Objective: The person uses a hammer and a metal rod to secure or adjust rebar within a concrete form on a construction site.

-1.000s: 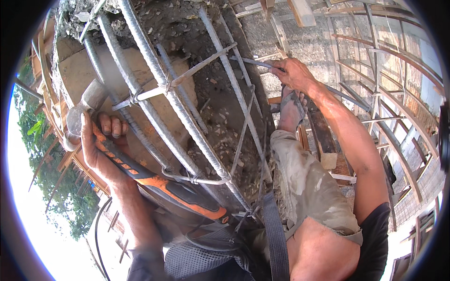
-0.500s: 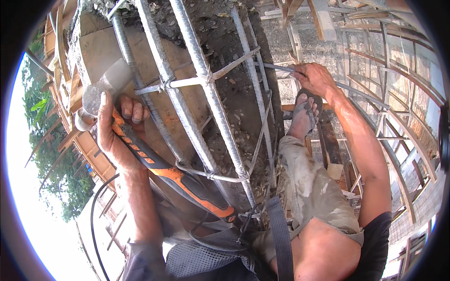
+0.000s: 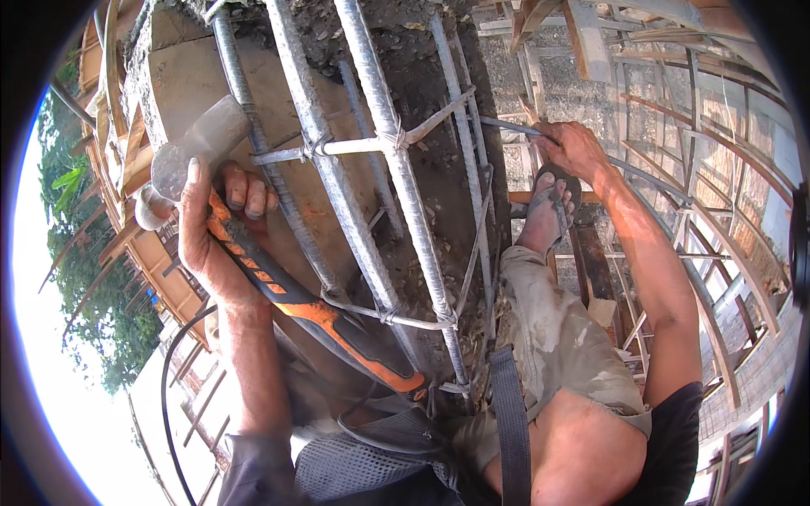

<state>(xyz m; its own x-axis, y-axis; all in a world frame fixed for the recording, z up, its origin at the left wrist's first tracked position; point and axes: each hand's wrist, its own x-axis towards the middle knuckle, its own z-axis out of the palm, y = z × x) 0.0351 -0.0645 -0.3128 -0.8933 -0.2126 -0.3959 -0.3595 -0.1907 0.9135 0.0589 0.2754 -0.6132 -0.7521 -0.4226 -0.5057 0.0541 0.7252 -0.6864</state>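
Observation:
My left hand (image 3: pixel 211 244) is closed round the upper handle of a hammer (image 3: pixel 329 325) with a black and orange grip, just below its grey metal head. The hammer slants down toward my lap, beside a cage of upright steel bars (image 3: pixel 329 177). Thin steel ties (image 3: pixel 363 145) cross the bars and are bound on with wire. At the right, my right hand (image 3: pixel 574 145) is closed on a long thin grey rod (image 3: pixel 637 171). The rod's left end reaches the cage's far right bar; its other end curves away past my forearm.
Rough dark concrete (image 3: pixel 413 219) lies behind the bars, with a plywood panel (image 3: pixel 186 84) to its left. My sandalled foot (image 3: pixel 544 211) rests near wooden beams. A lattice of timber and poles (image 3: pixel 717 152) spreads below right. A black cable (image 3: pixel 169 388) hangs at lower left.
The cage and hammer head appear slightly farther right in the picture, which has shifted a little. My grips on the hammer and the rod look the same.

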